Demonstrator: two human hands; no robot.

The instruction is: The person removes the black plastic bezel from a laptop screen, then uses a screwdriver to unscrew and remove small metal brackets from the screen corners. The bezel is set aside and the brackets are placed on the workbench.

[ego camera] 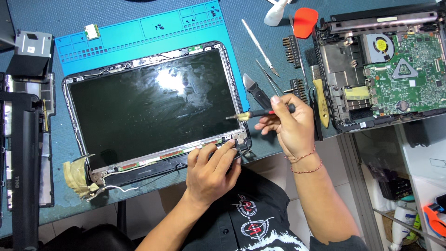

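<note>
Head view, left hand: The left hand (211, 169) lay palm down at the near right corner of the laptop screen panel (151, 109); its fingers (223, 151) were slightly spread and pressed flat on the lower bezel, pinching nothing.
Head view, right hand: The right hand (288, 123) was raised just right of the panel; thumb and fingertips were pinched on the handle of a small screwdriver (258, 113).
Screwdriver: Held nearly level, its tip pointed left from the right fingers, over the panel's right edge, just above the left fingertips.
Screen panel: Dark glass in its frame, lying flat, beyond and left of the left fingers; a loose hinge and white cable (109, 186) lay well left of them.
Blue mat (139, 32): Beyond the panel, partly under it.
Tools: Tweezers (260, 46), a pry tool (254, 90) and bit holders (292, 51) lay just beyond the right fingers.
Laptop base (385, 65): Opened, with green board and fan exposed, right of the right fingers.
</note>
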